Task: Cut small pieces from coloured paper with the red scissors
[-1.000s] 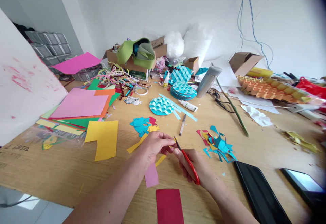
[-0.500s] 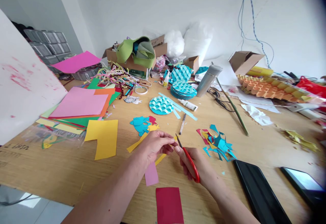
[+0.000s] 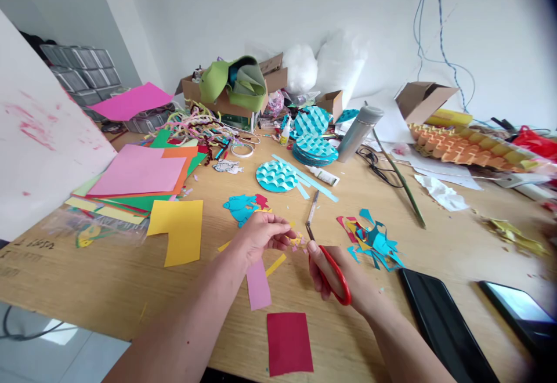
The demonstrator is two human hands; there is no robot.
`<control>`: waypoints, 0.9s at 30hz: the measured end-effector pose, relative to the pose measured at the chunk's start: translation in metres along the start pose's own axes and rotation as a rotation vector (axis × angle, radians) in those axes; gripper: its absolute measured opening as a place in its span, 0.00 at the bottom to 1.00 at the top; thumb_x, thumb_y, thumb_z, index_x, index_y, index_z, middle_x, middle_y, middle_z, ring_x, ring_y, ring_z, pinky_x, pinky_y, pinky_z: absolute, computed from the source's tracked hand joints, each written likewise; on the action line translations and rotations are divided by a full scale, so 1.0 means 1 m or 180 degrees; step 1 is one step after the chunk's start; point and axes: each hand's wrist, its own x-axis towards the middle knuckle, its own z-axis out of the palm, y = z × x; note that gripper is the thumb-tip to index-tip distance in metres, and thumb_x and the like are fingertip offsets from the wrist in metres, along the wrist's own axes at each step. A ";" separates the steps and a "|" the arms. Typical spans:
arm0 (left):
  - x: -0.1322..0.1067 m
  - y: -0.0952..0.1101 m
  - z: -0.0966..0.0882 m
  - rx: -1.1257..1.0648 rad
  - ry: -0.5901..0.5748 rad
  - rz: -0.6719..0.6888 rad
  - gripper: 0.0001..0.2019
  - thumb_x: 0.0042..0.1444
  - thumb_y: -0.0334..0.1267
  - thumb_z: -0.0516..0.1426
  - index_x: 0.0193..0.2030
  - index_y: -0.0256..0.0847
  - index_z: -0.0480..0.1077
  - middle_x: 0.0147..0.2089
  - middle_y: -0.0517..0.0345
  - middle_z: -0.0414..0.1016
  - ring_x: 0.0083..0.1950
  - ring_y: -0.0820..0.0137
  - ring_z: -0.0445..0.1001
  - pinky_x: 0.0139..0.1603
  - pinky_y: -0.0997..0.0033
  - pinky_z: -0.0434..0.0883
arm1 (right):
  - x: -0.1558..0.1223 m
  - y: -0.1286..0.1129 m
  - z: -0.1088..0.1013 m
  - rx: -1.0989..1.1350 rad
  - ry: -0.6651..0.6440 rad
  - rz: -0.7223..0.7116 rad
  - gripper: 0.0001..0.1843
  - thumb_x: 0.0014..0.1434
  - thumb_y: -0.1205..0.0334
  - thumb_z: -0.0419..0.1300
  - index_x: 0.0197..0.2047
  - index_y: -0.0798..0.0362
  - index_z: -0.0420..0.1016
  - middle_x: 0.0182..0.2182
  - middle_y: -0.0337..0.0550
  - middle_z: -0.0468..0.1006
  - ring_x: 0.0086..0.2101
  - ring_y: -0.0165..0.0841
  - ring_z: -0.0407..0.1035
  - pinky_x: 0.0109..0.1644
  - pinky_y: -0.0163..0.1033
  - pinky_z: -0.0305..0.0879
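Scissors [image 3: 342,274] with red handles are in the right hand [image 3: 329,267], and I see its fingers wrapped round the loops, the slim dark blades pointing away from me with their tips near the pen [image 3: 312,208]. The left hand [image 3: 264,237] is across from them, above the desk [image 3: 343,336], its fingers loosely curled and their tips close together; I cannot tell whether they pinch anything. Tiny yellow and pink bits [image 3: 297,240] show right by those fingertips, between the hands. Nearer me lie a pink strip [image 3: 259,284], a yellow strip [image 3: 275,264] and a red card [image 3: 289,343]. I have a yellow card [image 3: 185,235] off to the left, a blue fish [image 3: 238,206] just beyond the left hand, and mixed scraps [image 3: 378,244] right of the scissors.
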 end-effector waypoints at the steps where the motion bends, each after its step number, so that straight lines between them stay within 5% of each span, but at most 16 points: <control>1: 0.000 0.001 0.000 0.0020 -0.0030 -0.0031 0.07 0.43 0.32 0.63 0.29 0.32 0.70 0.28 0.50 0.77 0.23 0.76 0.72 0.25 0.77 0.68 | 0.000 0.001 0.000 -0.0047 -0.0049 -0.0028 0.32 0.56 0.33 0.46 0.19 0.53 0.63 0.14 0.39 0.68 0.15 0.27 0.63 0.19 0.31 0.56; 11: -0.001 0.002 -0.006 0.0483 -0.0406 -0.0004 0.09 0.38 0.36 0.63 0.25 0.33 0.69 0.25 0.52 0.77 0.21 0.75 0.71 0.25 0.74 0.69 | 0.001 0.006 -0.003 -0.0454 -0.0486 -0.0244 0.32 0.60 0.36 0.44 0.22 0.56 0.65 0.17 0.40 0.70 0.17 0.26 0.65 0.21 0.30 0.58; 27: -0.004 0.004 -0.004 0.0914 -0.0525 -0.0187 0.08 0.38 0.37 0.61 0.26 0.35 0.70 0.26 0.54 0.77 0.21 0.76 0.69 0.24 0.75 0.67 | 0.001 0.006 -0.001 -0.0310 -0.0584 0.0046 0.32 0.57 0.33 0.46 0.22 0.54 0.62 0.15 0.37 0.67 0.14 0.24 0.62 0.16 0.28 0.54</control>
